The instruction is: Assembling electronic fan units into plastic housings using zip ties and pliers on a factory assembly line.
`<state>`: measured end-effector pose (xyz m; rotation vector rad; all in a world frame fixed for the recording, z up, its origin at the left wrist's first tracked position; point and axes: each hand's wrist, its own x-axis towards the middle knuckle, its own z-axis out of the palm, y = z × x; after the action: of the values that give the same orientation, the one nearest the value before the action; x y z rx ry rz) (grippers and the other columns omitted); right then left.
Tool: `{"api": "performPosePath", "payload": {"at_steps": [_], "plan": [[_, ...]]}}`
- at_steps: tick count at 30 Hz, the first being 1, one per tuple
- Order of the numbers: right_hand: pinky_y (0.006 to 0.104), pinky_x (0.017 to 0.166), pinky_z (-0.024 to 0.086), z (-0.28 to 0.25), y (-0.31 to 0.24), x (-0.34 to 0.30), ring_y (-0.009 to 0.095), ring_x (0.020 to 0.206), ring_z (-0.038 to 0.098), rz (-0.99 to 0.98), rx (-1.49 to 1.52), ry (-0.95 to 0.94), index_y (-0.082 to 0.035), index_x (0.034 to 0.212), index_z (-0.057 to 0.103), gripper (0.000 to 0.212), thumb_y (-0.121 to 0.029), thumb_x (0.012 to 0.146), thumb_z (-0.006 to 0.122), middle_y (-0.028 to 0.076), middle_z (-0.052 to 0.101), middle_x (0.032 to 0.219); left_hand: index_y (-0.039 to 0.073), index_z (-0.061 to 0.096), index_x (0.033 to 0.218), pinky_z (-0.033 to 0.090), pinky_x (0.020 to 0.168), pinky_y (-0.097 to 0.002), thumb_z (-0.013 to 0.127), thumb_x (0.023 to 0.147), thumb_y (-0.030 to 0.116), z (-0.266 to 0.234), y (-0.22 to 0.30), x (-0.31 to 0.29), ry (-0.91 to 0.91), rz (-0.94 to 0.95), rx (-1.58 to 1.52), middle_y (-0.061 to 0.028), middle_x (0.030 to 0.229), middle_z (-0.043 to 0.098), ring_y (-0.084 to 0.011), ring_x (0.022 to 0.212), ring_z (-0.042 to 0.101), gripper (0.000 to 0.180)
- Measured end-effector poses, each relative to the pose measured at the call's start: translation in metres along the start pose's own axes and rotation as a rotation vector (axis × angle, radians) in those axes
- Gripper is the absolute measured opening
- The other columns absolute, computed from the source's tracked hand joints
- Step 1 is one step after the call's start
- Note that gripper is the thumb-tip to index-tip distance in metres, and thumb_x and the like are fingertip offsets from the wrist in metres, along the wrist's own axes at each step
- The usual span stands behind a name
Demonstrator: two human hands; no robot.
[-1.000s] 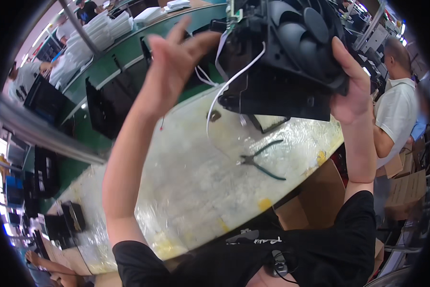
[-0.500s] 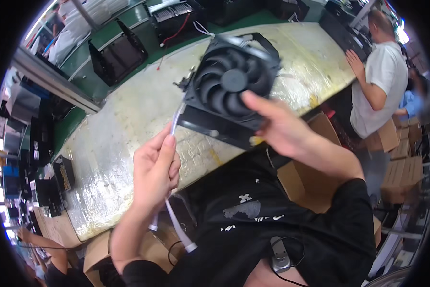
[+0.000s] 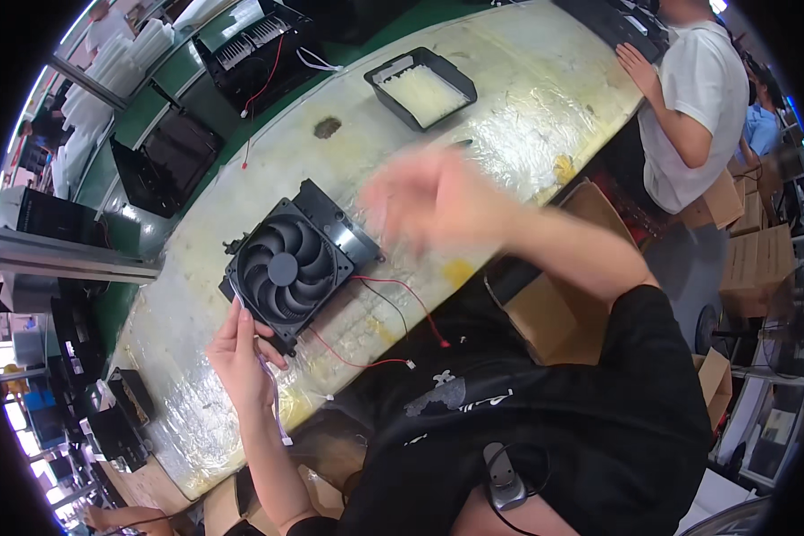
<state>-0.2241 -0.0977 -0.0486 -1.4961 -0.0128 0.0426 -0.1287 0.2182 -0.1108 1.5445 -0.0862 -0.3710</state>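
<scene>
A black cooling fan (image 3: 283,269) in a square frame, with a dark housing and a shiny metal part at its far right corner, lies on the covered table. My left hand (image 3: 241,353) is at the fan's near left corner, fingers closed on a thin white cable (image 3: 277,402) whose end hangs below the hand. Whether those fingers also grip the frame is hard to see. Red and black wires (image 3: 400,284) with small plugs trail from the fan toward my body. My right hand (image 3: 442,196), smeared by motion, is in the air right of the fan, apart from it.
A black tray (image 3: 420,87) of small whitish pieces stands at the far side of the table (image 3: 518,116). Black housings (image 3: 257,58) sit on the green line beyond. Cardboard boxes (image 3: 567,308) stand below the near edge. A person in white (image 3: 692,107) works at the right.
The fan unit has come down leftward onto the table, turned, and its red wires now show. My right hand has left it and moved up. The tray has come into sight.
</scene>
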Motion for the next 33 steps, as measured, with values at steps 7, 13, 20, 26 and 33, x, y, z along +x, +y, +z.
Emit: {"api": "performPosePath", "payload": {"at_steps": [7,13,20,26,33], "plan": [[0.0380,0.064,0.055,-0.140,0.011,0.128,0.023,0.064,0.069,0.370,-1.377,0.401,0.001,0.076,0.069,0.020,-0.016,0.084,0.061,0.012,0.068,0.066,-0.005,0.057,0.131,0.039,0.032,-0.0240,0.053,0.101,0.010,0.001,-0.002,0.000,0.057,-0.022,-0.053,-0.0101,0.070,0.061,-0.0119,0.037,0.049,0.034],[0.0333,0.052,0.055,-0.164,0.032,0.138,0.020,0.052,0.066,0.375,-1.145,0.440,0.003,0.067,0.066,0.025,-0.015,0.085,0.060,0.011,0.067,0.060,-0.006,0.055,0.132,0.039,0.033,-0.0237,0.053,0.101,0.010,0.000,0.002,0.002,0.035,-0.027,-0.066,-0.0108,0.071,0.062,-0.0121,0.037,0.049,0.036],[0.0316,0.052,0.056,-0.164,0.039,0.142,0.019,0.053,0.067,0.359,-1.019,0.559,0.003,0.068,0.067,0.031,-0.018,0.090,0.059,0.011,0.068,0.062,-0.007,0.054,0.133,0.041,0.034,-0.0239,0.052,0.101,0.010,-0.001,-0.001,0.001,0.000,-0.034,-0.105,-0.0110,0.071,0.062,-0.0120,0.038,0.050,0.036],[0.0304,0.054,0.056,-0.166,0.036,0.151,0.019,0.057,0.069,0.418,-1.024,0.552,0.002,0.080,0.067,0.025,-0.019,0.092,0.060,0.010,0.069,0.068,-0.007,0.054,0.133,0.041,0.035,-0.0239,0.051,0.101,0.010,0.001,0.001,0.001,-0.013,-0.032,-0.119,-0.0108,0.071,0.062,-0.0120,0.038,0.050,0.036],[0.0291,0.054,0.055,-0.159,0.034,0.143,0.017,0.060,0.069,0.326,-0.878,0.630,0.002,0.090,0.069,0.024,-0.022,0.090,0.067,0.009,0.069,0.073,-0.007,0.053,0.134,0.042,0.035,-0.0244,0.051,0.101,0.010,-0.005,0.003,0.002,-0.017,-0.038,-0.109,-0.0109,0.071,0.062,-0.0127,0.039,0.051,0.037]]}}
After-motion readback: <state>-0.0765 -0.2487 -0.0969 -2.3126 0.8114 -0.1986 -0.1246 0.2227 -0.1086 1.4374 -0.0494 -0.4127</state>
